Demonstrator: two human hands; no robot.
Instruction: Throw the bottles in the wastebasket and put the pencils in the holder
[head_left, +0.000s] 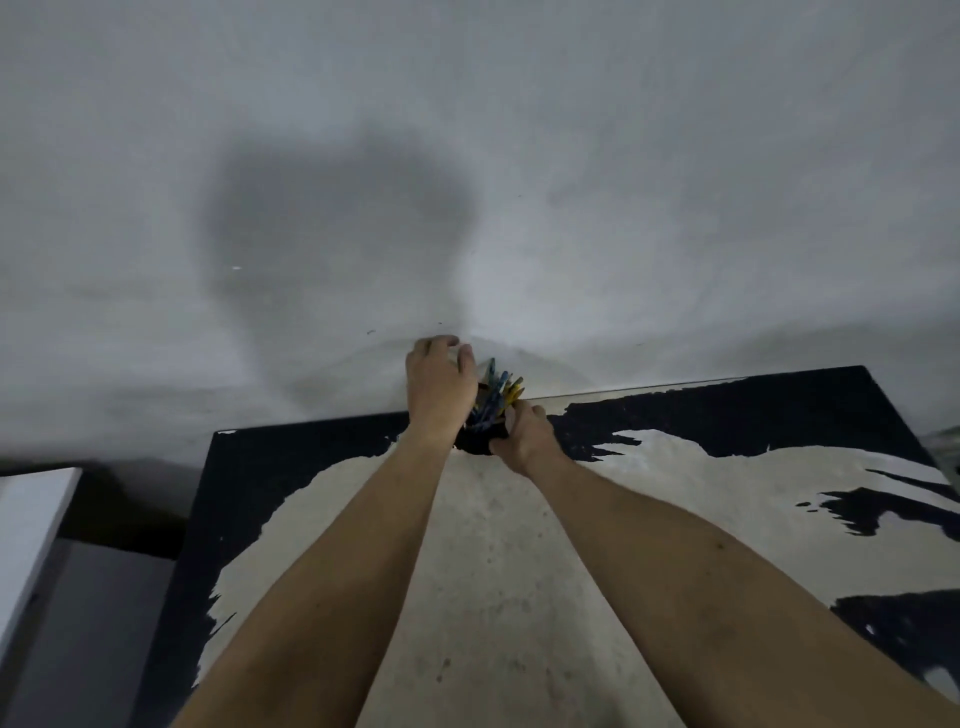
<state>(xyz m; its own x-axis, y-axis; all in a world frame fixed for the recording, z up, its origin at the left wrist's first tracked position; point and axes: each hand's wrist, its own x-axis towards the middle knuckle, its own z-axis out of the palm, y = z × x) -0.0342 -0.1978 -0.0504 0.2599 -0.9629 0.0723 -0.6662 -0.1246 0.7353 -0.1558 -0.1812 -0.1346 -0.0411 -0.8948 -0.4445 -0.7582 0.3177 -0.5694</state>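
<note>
Reaching to the table's (519, 571) far edge, the left hand (439, 387) is curling loosely over the pencils (496, 397), apparently settling them, while the right hand (524, 434) is gripping the black holder (480, 441), steadying it.

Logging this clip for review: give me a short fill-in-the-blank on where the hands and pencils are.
1. The pencils stand in a ____ holder.
2. The holder sits at the table's ____ edge, by the wall.
3. The right hand grips the ____.
4. The left hand is over the pencils' ____.

Missing words: black; far; holder; tops
</note>
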